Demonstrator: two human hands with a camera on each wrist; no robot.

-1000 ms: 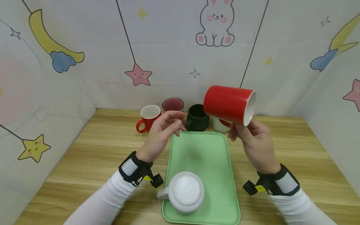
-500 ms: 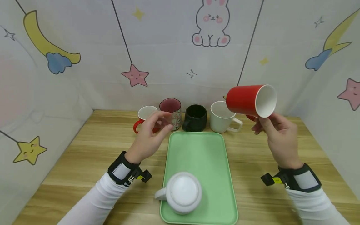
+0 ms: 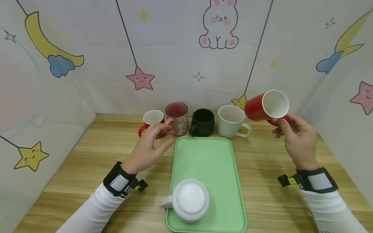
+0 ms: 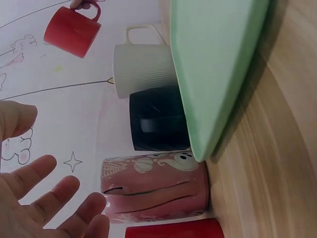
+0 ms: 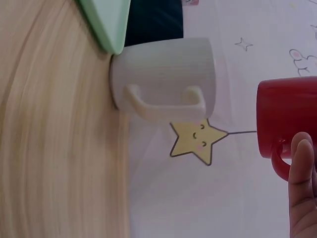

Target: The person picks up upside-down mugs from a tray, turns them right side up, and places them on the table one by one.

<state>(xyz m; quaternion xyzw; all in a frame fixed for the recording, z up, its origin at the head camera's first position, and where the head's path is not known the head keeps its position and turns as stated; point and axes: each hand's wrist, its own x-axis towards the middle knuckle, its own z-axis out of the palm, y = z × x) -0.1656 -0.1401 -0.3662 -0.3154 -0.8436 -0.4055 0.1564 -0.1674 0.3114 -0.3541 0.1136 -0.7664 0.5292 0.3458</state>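
My right hand [image 3: 301, 139] pinches the handle of a red mug [image 3: 256, 108] with a white inside, held tilted in the air at the right, its mouth toward me. The left hand [image 3: 148, 149], fingers relaxed and holding nothing, hovers in front of a smaller red mug [image 3: 152, 117] and a pink patterned mug [image 3: 178, 118]. In the left wrist view its spread fingers overlap the side of the pink patterned mug [image 4: 153, 191]. A white mug [image 3: 190, 199] stands upside down on the near part of a green tray [image 3: 207, 155], its handle pointing left.
Along the back of the wooden table [image 3: 87, 152], a black mug [image 3: 203, 121] and a white ribbed mug [image 3: 230, 121] stand upright, continuing the row from the pink one. Behind them hangs a white cloth [image 3: 175, 38] with cartoon prints. The tray's far edge lies close to the row.
The right hand has carried the red mug rightward, uncovering the white ribbed mug, and its mouth has turned toward me. My left hand has drifted left and toward me, its fingers loosening.
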